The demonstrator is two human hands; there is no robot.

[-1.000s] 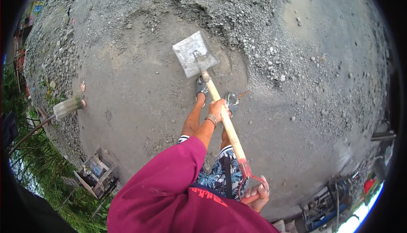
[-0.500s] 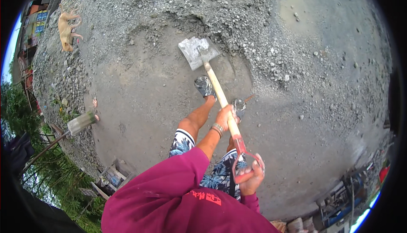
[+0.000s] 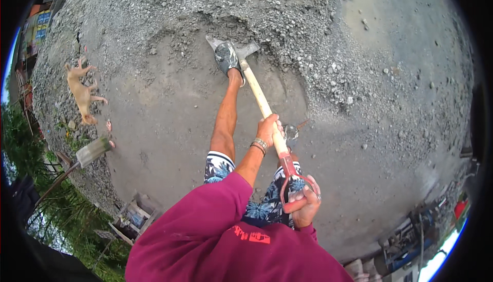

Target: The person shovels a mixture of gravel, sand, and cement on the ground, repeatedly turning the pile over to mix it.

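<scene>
Both of my hands hold a shovel (image 3: 258, 94) with a pale wooden shaft and a red D-shaped handle. My left hand (image 3: 269, 130) is wrapped round the lower part of the shaft. Closed on the red grip at the top end is my right hand (image 3: 305, 203). The metal blade (image 3: 248, 50) meets the edge of a grey gravel heap (image 3: 287, 20). My left foot, in a dark patterned shoe (image 3: 226, 57), is over the blade and hides its middle. The other shoe (image 3: 291, 134) stands on the ground behind, partly hidden by the shaft.
A tan dog (image 3: 81, 93) is on the gravel at the left. Below it a second shovel or similar flat-bladed tool (image 3: 93, 151) reaches in from the left edge. A wooden box (image 3: 134, 218) stands lower left. A muddy puddle (image 3: 367, 0) lies upper right, and metal equipment (image 3: 408, 246) lower right.
My left foot has moved forward from the ground onto the blade. The shovel blade has shifted slightly forward to the gravel's edge. The dog has moved nearer, toward the other tool.
</scene>
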